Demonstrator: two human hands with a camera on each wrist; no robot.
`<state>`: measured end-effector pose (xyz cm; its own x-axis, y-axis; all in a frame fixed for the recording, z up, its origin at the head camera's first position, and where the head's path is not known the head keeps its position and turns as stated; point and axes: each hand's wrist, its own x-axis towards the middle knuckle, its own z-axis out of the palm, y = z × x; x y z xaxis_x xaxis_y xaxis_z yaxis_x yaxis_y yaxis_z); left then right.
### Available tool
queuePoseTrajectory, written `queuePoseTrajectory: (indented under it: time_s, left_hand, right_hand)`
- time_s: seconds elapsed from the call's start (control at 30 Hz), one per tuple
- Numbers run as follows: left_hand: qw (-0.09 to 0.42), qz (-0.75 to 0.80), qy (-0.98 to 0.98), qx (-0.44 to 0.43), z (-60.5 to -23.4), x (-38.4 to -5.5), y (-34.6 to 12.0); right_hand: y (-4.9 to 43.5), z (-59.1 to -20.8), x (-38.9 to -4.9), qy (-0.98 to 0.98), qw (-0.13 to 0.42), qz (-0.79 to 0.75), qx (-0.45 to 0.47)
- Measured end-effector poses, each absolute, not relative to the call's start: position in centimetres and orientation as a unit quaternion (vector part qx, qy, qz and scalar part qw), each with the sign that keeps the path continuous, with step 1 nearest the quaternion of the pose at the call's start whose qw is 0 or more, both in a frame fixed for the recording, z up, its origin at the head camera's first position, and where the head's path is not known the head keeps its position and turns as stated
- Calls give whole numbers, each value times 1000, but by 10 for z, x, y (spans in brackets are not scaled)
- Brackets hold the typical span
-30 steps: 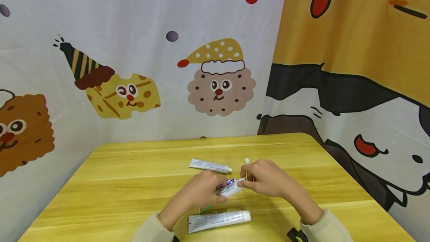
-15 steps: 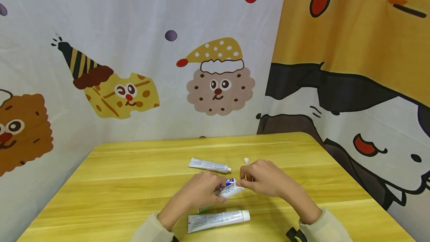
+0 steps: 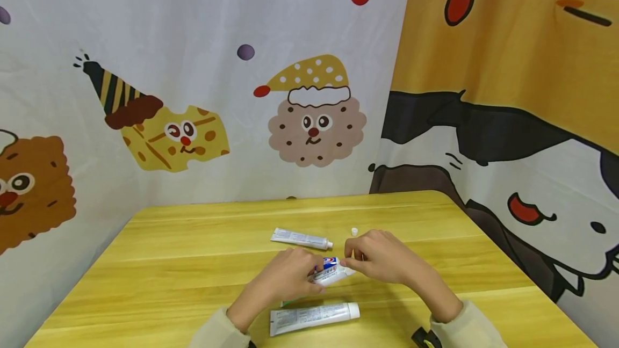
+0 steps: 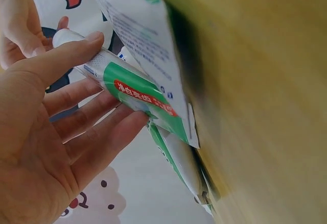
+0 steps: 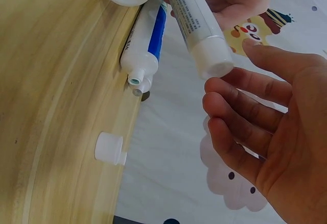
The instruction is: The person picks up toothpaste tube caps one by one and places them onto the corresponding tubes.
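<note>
My left hand (image 3: 292, 273) grips a toothpaste tube (image 4: 138, 94) with a green panel and red label, thumb on one side and fingers curled behind. The tube's white cap (image 5: 212, 58) points toward my right hand (image 5: 276, 117). In the right wrist view, the right fingertips are right at the cap's end, while the thumb stands apart from it. Behind the held tube, a blue-and-white toothpaste tube (image 5: 150, 45) lies on the table, its nozzle uncapped. A loose white cap (image 5: 109, 147) sits on the table beyond my right hand, with a smaller cap (image 5: 122, 158) just behind it.
On the yellow wood-grain table (image 3: 193, 262), a capped silver-white tube (image 3: 314, 318) lies nearest the person. Farther back rests another toothpaste tube (image 3: 302, 238), nozzle pointing right. Printed cartoon curtains (image 3: 203, 42) hang along the table's back and right sides.
The right fingers have shifted slightly at the cap, leaving the loose cap behind them more visible. The held tube has turned a little in the left hand; the tubes on the table have stayed put.
</note>
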<state>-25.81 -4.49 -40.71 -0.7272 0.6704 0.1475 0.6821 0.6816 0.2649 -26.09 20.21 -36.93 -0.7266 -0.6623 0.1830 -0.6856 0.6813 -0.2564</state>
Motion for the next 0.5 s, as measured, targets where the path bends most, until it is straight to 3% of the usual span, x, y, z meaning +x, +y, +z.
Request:
queuePoseTrajectory:
  time_s: [0.5]
  left_hand:
    - [23, -133, -919, -372, -408, -258, -46]
  right_hand:
    - [202, -369, -260, -915, 37, 157, 369]
